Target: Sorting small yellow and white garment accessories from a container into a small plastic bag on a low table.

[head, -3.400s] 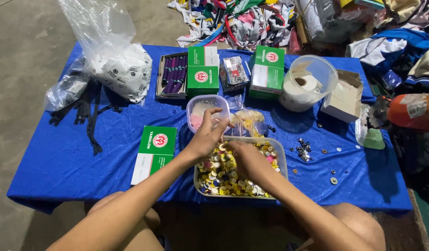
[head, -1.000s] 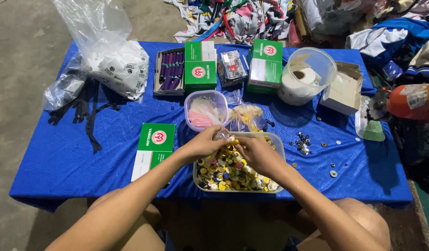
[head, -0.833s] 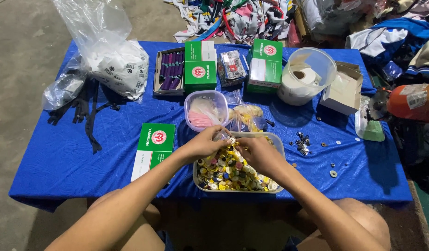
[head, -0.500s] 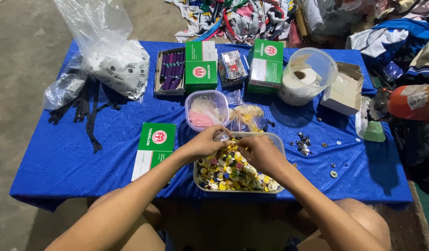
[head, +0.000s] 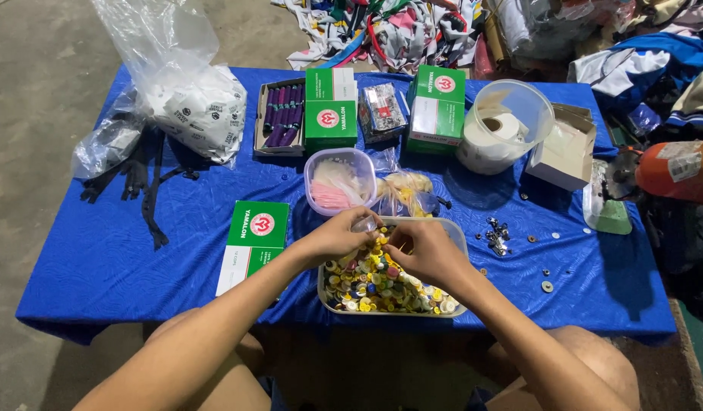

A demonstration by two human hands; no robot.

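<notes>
A clear plastic tub (head: 458, 236) full of several mixed buttons (head: 374, 285), mostly yellow, stands at the near edge of the blue-covered table (head: 100, 259). My left hand (head: 336, 236) and my right hand (head: 421, 253) meet over its far half, fingertips pinched close together around something small that I cannot make out. Just beyond them stand a small clear tub with pink and white contents (head: 338, 183) and a clear bag of yellowish pieces (head: 406, 194).
Green boxes (head: 254, 240) (head: 330, 106) (head: 437, 106), a tray of purple items (head: 281, 118), a big plastic bag (head: 192, 99), black straps (head: 142, 179), a tub with a white roll (head: 504, 125) and an open carton (head: 564, 148) crowd the table. Small metal parts (head: 497, 236) lie at right. Fabric piles lie behind.
My hands dropped from the small pink tub down over the button tub. In the last second my right hand slid left until its fingertips met the left hand's.
</notes>
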